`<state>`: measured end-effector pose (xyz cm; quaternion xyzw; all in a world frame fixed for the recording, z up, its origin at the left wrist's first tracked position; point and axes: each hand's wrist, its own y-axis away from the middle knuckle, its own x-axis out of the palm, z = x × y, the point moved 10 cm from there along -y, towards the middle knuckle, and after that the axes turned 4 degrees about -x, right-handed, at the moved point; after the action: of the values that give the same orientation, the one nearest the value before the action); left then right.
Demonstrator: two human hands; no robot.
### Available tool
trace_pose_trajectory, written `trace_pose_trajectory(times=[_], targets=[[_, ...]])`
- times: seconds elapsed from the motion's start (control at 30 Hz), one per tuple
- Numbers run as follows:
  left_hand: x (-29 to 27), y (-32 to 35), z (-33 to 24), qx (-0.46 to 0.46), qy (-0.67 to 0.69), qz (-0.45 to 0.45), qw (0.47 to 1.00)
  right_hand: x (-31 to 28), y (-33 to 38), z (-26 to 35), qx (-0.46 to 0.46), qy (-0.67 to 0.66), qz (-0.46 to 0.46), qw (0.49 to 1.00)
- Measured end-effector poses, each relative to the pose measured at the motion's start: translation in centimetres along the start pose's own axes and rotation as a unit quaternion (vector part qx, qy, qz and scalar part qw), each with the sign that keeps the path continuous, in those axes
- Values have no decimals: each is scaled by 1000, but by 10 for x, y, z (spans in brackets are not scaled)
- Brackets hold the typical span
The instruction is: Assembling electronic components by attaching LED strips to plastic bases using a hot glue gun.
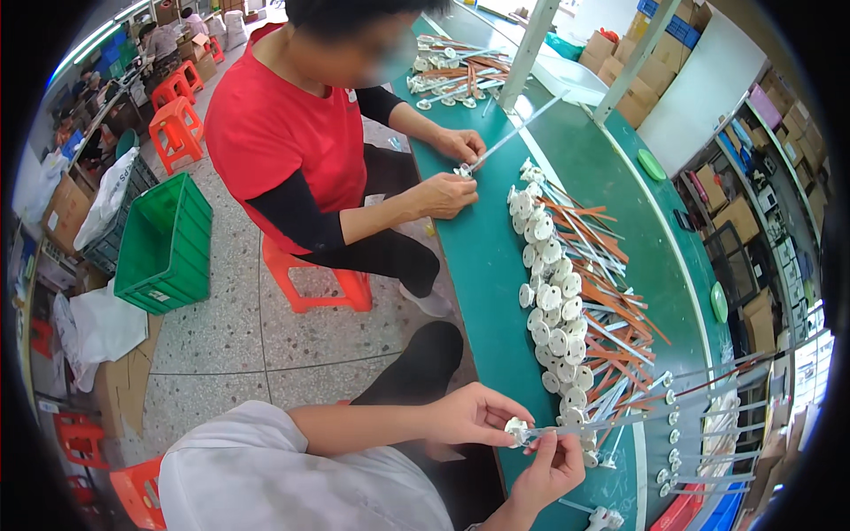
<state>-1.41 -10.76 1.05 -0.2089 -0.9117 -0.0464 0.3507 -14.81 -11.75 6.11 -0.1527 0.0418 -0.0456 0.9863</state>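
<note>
1. Head view, nearest the camera: wearer's pale shirt (257, 478), lower left, facing the green tabletop (482, 292).
2. Left hand (482, 416): thumb and fingers together on a small white end piece (515, 430), held just past the table's near edge.
3. Right hand (551, 469): thumb and forefinger appear pinched on the grey strip (574, 429) just beside the white piece. Exact contact is partly hidden by the fingers.
4. Location: the white piece sits between the two hands; the strip runs from it toward the right, over the tabletop.
5. Handling, judged: light; the white part probably rigid plastic, smooth, perhaps a little slippery. The strip looks thin and flat, likely springy along its length; a kink seems the main risk.
6. Hold, judged: white piece by its rim; strip close to its junction with the piece, where leverage is least. A far-end hold would likely let it whip.
7. Alongside: a heap of white disc-ended pieces (558, 310), with orange-brown and grey strips (629, 310) fanning rightward.
8. Farther up: a co-worker in a red shirt (274, 133), both hands at a similar pale strip (518, 133).
</note>
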Motion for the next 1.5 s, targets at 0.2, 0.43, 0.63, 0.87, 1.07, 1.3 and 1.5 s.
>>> trace_pose_trajectory(times=[0.2,0.43,0.63,0.87,1.07,1.3,1.5], targets=[[-12,-7,7,-13,-14,-85,996,7,-6,5,-52,10,23,998],[-12,-2,5,45,-55,-82,994,22,-1,-1,3,-29,123,992],[-11,-5,35,-35,44,-94,994,-2,11,-10,42,-70,50,995],[-9,0,46,-59,108,-91,988,-12,16,6,-30,-12,59,998],[-4,0,37,12,-25,-84,996,-12,22,-3,6,66,51,996],[12,7,39,-49,295,-51,953,7,28,-19,31,-240,7,970],[36,11,5,28,334,79,939,84,77,-32,276,-517,132,799]])
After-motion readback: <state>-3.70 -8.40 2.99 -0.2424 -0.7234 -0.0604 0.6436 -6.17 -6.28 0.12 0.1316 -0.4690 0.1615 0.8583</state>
